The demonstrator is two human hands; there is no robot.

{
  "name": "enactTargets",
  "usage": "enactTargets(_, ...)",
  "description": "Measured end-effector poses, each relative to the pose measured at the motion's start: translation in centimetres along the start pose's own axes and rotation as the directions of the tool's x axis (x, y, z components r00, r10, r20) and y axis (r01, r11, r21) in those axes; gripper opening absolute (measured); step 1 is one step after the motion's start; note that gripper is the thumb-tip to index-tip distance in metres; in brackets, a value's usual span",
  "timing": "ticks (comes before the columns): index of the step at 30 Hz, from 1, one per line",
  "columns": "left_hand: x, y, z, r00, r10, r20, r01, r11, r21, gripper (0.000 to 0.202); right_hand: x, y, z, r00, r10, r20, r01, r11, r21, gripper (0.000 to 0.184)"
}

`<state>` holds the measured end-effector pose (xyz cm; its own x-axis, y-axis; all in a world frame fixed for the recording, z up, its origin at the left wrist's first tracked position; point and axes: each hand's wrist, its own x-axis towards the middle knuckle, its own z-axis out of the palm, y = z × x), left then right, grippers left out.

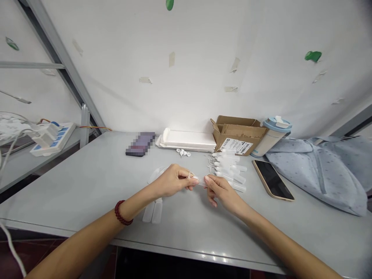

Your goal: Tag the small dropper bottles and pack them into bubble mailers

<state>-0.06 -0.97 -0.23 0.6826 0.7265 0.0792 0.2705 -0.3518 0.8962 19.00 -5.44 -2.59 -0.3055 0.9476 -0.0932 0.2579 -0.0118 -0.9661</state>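
Between my hands, over the middle of the table, is a small translucent plastic bottle with a white cap and a thin loop at its left end. My left hand is closed in a pinch on the cap end. The fingers of my right hand are closed around the bottle's body, hiding much of it. Beyond my right hand lie several similar bottles with white caps and thin curled strips. A few translucent bottles lie under and beside my left wrist.
Small white caps lie before a white flat stack. An open cardboard box, a blue-lidded cup, a phone and a blue fabric bag stand or lie to the right. A dark, pixelated object is back left.
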Motion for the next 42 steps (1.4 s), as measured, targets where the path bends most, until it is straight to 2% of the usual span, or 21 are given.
enactTargets(4,0.2,-0.1,0.1,1.000,0.011,-0.012,-0.011,1.000,0.004,0.035,0.1,-0.1,-0.3,0.994,-0.095,-0.059,0.084,0.983,-0.165,0.042)
enactTargets(9,0.7,-1.0,-0.6,0.995,-0.065,-0.077,0.067,0.997,0.028,0.027,0.3,-0.3,-1.5,0.948,-0.253,-0.193,0.147,0.886,-0.439,0.038)
enactTargets(11,1.1,-1.7,-1.5,0.985,-0.081,-0.149,0.090,0.994,0.059,0.028,0.5,-0.3,-2.5,0.885,-0.368,-0.285,0.169,0.825,-0.540,0.035)
enactTargets(13,1.5,-2.6,-2.5,0.968,-0.082,-0.238,0.114,0.986,0.123,0.028,0.9,-0.2,-3.7,0.780,-0.510,-0.363,0.176,0.735,-0.655,0.035)
enactTargets(15,2.1,-3.5,-3.6,0.950,-0.072,-0.302,0.139,0.969,0.205,0.027,1.4,0.0,-5.3,0.657,-0.635,-0.405,0.128,0.624,-0.771,0.035)
enactTargets(16,2.4,-4.1,-4.1,0.940,-0.060,-0.336,0.152,0.954,0.256,0.027,1.7,0.2,-6.1,0.615,-0.674,-0.410,0.087,0.575,-0.813,0.036)
enactTargets(17,2.7,-4.6,-4.5,0.935,-0.038,-0.354,0.154,0.940,0.304,0.028,2.1,0.5,-7.0,0.578,-0.702,-0.416,0.040,0.533,-0.845,0.037)
enactTargets(19,3.4,-5.6,-4.9,0.942,0.010,-0.334,0.119,0.923,0.365,0.032,2.7,1.3,-8.6,0.556,-0.721,-0.413,-0.064,0.459,-0.886,0.040)
enactTargets(21,4.0,-6.5,-5.0,0.958,0.032,-0.285,0.080,0.924,0.373,0.038,3.3,2.1,-10.0,0.585,-0.710,-0.393,-0.122,0.401,-0.908,0.041)
enactTargets(23,4.5,-7.2,-4.9,0.969,0.031,-0.244,0.062,0.930,0.363,0.043,3.6,2.8,-10.8,0.603,-0.691,-0.399,-0.160,0.385,-0.909,0.041)
enactTargets(27,4.8,-7.6,-4.6,0.983,0.034,-0.179,0.036,0.925,0.378,0.045,3.5,2.7,-9.9,0.574,-0.721,-0.388,-0.159,0.367,-0.917,0.038)
enactTargets(31,4.8,-7.4,-4.6,0.989,0.055,-0.139,0.009,0.908,0.418,0.043,2.9,1.7,-6.4,0.584,-0.768,-0.265,0.024,0.343,-0.939,0.029)
enactTargets(35,4.7,-7.4,-4.5,0.987,0.068,-0.145,0.008,0.881,0.472,0.041,1.8,1.4,-1.7,0.646,-0.758,-0.093,0.284,0.351,-0.892,0.025)
enactTargets(39,4.6,-7.0,-4.5,0.984,0.004,-0.177,0.083,0.872,0.482,0.038,0.1,0.8,2.4,0.764,-0.607,0.217,0.503,0.351,-0.790,0.030)
enactTargets(40,4.6,-6.8,-4.6,0.981,-0.025,-0.192,0.114,0.879,0.464,0.037,-0.3,0.6,3.2,0.783,-0.557,0.277,0.533,0.372,-0.760,0.031)
enactTargets(42,4.5,-6.5,-4.7,0.968,-0.058,-0.243,0.163,0.884,0.438,0.037,-1.0,0.2,4.5,0.789,-0.481,0.381,0.582,0.391,-0.713,0.037)
